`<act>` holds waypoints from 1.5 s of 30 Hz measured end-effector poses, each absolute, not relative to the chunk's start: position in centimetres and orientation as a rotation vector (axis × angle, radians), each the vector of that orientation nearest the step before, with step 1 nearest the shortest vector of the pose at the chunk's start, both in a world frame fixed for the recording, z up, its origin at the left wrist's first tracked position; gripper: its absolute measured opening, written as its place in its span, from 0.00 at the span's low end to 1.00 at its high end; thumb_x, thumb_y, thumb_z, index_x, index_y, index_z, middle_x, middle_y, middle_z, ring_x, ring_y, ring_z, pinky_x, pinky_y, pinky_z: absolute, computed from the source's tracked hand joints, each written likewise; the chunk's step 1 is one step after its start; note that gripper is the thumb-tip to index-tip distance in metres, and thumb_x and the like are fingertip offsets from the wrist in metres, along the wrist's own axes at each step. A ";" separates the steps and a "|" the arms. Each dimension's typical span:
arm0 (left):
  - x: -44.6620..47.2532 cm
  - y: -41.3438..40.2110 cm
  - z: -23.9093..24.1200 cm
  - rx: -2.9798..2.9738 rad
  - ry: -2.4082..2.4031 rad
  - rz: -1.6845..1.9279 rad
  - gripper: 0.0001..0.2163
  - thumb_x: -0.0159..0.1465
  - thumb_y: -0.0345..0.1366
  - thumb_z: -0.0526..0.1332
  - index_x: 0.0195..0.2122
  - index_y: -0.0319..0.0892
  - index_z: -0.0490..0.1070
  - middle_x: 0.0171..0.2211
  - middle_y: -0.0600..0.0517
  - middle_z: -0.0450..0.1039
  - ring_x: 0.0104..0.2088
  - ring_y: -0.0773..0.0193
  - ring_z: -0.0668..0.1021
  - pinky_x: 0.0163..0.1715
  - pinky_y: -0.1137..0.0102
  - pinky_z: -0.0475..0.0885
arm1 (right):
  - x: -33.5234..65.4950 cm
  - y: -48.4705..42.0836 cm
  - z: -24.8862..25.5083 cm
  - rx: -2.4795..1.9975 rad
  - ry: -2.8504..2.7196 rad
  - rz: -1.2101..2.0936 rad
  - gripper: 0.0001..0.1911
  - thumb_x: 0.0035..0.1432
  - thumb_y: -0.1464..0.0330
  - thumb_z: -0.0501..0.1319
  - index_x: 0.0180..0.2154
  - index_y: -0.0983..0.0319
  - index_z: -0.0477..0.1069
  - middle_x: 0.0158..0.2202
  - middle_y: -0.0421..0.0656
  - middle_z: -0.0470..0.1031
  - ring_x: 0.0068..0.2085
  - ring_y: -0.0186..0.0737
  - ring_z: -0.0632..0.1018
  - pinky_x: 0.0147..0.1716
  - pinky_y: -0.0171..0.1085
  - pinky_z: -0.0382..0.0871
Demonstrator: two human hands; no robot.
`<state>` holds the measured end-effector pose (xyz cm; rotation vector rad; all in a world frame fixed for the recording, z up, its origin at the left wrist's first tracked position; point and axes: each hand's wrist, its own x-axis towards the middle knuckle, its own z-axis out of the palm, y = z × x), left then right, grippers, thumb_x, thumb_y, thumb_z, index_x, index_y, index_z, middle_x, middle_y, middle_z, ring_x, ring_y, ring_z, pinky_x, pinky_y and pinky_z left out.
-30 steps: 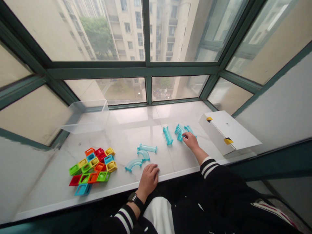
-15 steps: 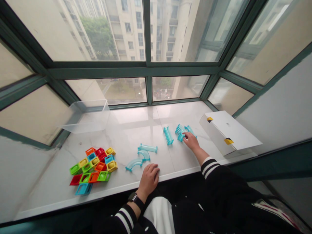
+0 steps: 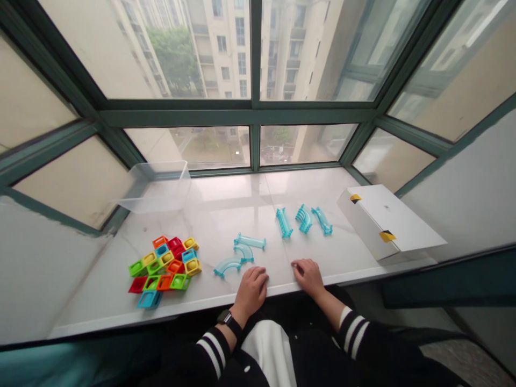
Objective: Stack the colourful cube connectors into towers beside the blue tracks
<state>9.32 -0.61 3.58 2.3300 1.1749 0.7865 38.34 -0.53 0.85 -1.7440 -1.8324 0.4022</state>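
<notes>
My left hand [image 3: 250, 287] rests on the front edge of the white marble sill [image 3: 226, 207], fingers curled loosely, holding nothing. My right hand [image 3: 308, 275] lies beside it near the edge, fingers flat on the stone, empty. Just beyond my left hand lie three clear teal track pieces [image 3: 241, 253], two curved and one straight. Farther back sit three more teal track pieces [image 3: 304, 219], apart from both hands. A cluster of colourful square blocks [image 3: 165, 267] lies to the left.
A clear plastic tub [image 3: 155, 187] stands at the back left against the window. A white cardboard box [image 3: 387, 223] with yellow-black tape sits at the right end of the sill. Window frames close off the back.
My right hand has pulled back from the far teal track pieces to the front edge of the sill. The view has shifted slightly right. My left hand stays put.
</notes>
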 end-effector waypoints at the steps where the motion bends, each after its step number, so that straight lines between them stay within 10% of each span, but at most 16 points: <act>1: 9.3 -0.7 3.5 2.323 1.172 0.789 0.15 0.65 0.25 0.59 0.50 0.47 0.77 0.57 0.44 0.76 0.60 0.48 0.75 0.63 0.46 0.71 | 37.6 -1.2 0.7 -1.746 -1.875 0.365 0.12 0.65 0.67 0.59 0.44 0.58 0.80 0.36 0.45 0.81 0.43 0.48 0.78 0.47 0.43 0.65; 21: -1.0 1.2 1.0 2.299 1.945 1.045 0.25 0.70 0.34 0.57 0.67 0.37 0.60 0.63 0.34 0.67 0.64 0.43 0.71 0.64 0.49 0.68 | 36.0 -0.1 1.9 -1.704 -1.870 0.461 0.11 0.66 0.69 0.58 0.40 0.58 0.80 0.38 0.45 0.82 0.42 0.46 0.79 0.47 0.43 0.67; 31: -0.4 1.2 0.1 2.259 2.118 0.871 0.21 0.72 0.34 0.54 0.65 0.35 0.64 0.55 0.36 0.74 0.55 0.44 0.75 0.61 0.50 0.67 | 25.7 4.4 5.4 -1.535 -2.303 0.723 0.33 0.63 0.71 0.64 0.68 0.50 0.67 0.57 0.48 0.72 0.53 0.46 0.77 0.54 0.41 0.71; 45: -1.2 1.7 -0.6 2.041 1.929 1.250 0.18 0.76 0.37 0.49 0.65 0.39 0.63 0.56 0.36 0.72 0.60 0.47 0.74 0.60 0.47 0.71 | 25.6 3.6 3.8 -1.412 -2.297 0.635 0.25 0.59 0.76 0.65 0.56 0.53 0.77 0.50 0.47 0.74 0.49 0.46 0.77 0.51 0.41 0.73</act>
